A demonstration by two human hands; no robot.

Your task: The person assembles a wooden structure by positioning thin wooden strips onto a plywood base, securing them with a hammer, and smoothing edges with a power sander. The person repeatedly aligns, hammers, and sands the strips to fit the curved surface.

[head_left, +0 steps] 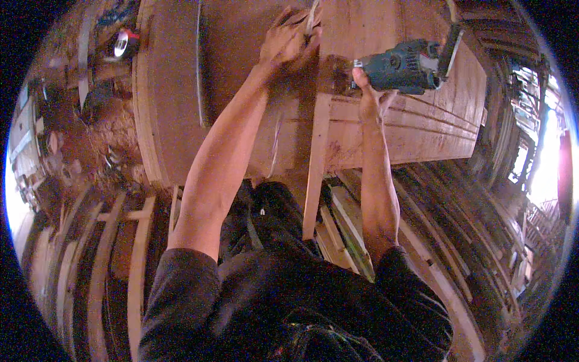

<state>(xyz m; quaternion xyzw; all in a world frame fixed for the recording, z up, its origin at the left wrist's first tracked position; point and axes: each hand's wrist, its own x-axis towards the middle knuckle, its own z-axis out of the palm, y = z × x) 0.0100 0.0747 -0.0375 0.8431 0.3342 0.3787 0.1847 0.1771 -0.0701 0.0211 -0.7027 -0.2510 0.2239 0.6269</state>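
Note:
My right hand (369, 96) grips the rear of a dark teal power tool (405, 65) that rests on a wide wooden panel (422, 127) with grooved mouldings. My left hand (288, 42) lies farther up on the wood, fingers curled around a pale cord or thin strip (313, 15) beside the panel's upright frame piece (316, 163). Both forearms reach forward from the lower edge over my dark trousers.
A second broad brown board (175, 90) lies to the left with a thin cable (198, 60) across it. Stacked timber slats (114, 259) fill the floor on both sides. A red and silver tool (123, 43) sits at the upper left among clutter.

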